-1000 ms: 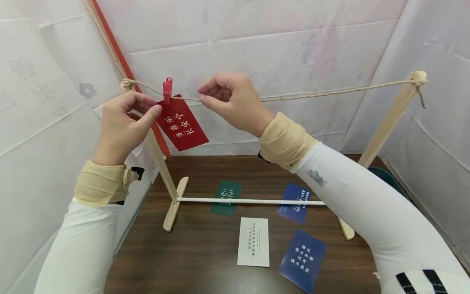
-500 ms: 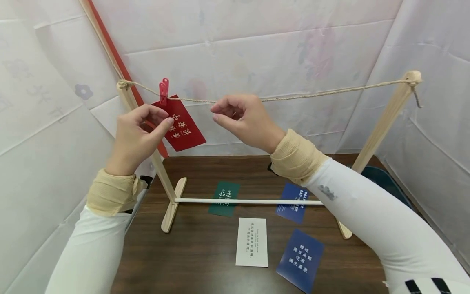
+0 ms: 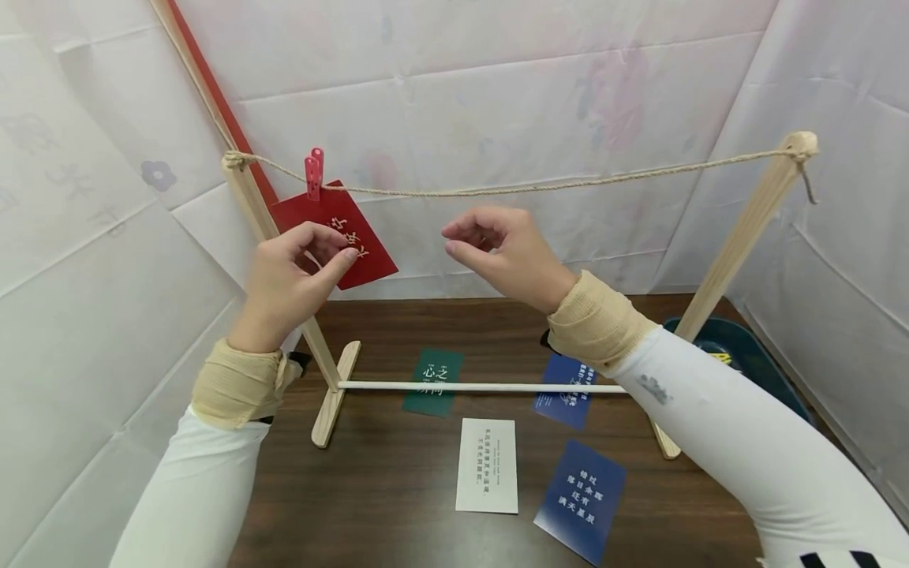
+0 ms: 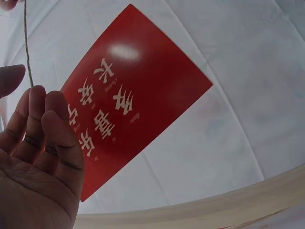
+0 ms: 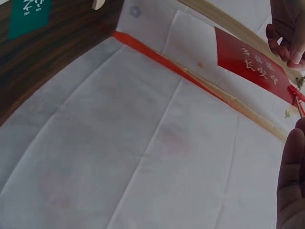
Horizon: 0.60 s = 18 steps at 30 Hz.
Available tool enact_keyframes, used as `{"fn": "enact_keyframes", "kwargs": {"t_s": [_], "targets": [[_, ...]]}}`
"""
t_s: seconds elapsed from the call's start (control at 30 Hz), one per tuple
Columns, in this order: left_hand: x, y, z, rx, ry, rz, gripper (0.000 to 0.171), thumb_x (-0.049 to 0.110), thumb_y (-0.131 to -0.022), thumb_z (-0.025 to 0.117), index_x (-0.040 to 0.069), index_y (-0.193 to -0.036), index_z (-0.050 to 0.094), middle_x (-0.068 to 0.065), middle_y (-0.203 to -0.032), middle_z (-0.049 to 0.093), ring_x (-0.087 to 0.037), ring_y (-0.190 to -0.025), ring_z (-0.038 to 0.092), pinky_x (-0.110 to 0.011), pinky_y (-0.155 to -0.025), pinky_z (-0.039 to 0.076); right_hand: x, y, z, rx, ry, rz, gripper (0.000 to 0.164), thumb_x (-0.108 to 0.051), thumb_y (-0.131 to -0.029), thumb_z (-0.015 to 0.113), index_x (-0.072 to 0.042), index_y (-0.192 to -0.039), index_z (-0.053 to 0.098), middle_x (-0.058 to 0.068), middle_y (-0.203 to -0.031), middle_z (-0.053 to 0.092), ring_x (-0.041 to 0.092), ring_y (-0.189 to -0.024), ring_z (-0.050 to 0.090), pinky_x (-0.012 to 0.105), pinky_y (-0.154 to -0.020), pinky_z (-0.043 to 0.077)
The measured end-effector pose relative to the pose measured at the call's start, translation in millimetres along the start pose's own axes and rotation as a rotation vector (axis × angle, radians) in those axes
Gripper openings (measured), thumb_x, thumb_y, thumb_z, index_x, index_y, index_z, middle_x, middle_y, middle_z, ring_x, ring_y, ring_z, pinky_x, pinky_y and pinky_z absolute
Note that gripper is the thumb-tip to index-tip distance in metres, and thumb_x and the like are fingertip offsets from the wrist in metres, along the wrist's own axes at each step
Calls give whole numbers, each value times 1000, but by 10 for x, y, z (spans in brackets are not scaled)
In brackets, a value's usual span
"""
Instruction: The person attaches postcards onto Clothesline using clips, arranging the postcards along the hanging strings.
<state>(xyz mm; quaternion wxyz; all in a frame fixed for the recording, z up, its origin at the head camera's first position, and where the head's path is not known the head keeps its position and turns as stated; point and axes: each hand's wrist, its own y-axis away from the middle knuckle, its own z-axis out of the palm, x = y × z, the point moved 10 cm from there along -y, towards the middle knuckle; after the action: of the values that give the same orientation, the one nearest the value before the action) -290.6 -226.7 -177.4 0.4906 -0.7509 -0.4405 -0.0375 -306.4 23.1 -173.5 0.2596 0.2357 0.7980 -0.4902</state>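
Note:
A red card (image 3: 369, 256) with white characters hangs tilted from a twine line (image 3: 554, 187), clipped by a red clothespin (image 3: 313, 175). In the head view my left hand (image 3: 294, 272) is in front of the card's lower left part, fingers loosely bent and holding nothing. The left wrist view shows the red card (image 4: 152, 81) beyond those fingers, apart from them. Below the line, right of the card, my right hand (image 3: 507, 252) hangs in the air with relaxed fingers and nothing in it. The clothespin (image 5: 296, 93) is partly visible at the right wrist view's edge.
Wooden posts (image 3: 746, 237) hold the twine, and a white rod (image 3: 483, 387) joins them low down. On the brown table (image 3: 341, 505) lie a green card (image 3: 443, 404), a white card (image 3: 487, 465) and two blue cards (image 3: 582, 501). A dark green bin (image 3: 767, 371) stands at right.
My left hand has moved off the card's top corner, down and to the right. My right hand has left the twine, also going down and right. The red card stays hanging.

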Motion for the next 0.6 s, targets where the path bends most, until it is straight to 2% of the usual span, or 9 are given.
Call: {"fn": "enact_keyframes", "kwargs": {"t_s": [0.17,0.6], "targets": [[-18,49,78,-19,13,-6,11,9,-96,81,1,-103,78,-10,-85,73,-2,-72,59,-12,-65,50,119,106,-78,7,27,31,13,1,-99,74,5,-110,77,18,-100,79,16,-85,70,24,-75,55],[-131,208,340,-72,36,30,11,6,-94,83,1,-102,77,-12,-87,77,-5,-70,56,-13,-64,46,424,344,-229,67,-5,106,10,5,-97,75,8,-106,77,23,-98,78,5,-78,68,21,-70,55]]}}
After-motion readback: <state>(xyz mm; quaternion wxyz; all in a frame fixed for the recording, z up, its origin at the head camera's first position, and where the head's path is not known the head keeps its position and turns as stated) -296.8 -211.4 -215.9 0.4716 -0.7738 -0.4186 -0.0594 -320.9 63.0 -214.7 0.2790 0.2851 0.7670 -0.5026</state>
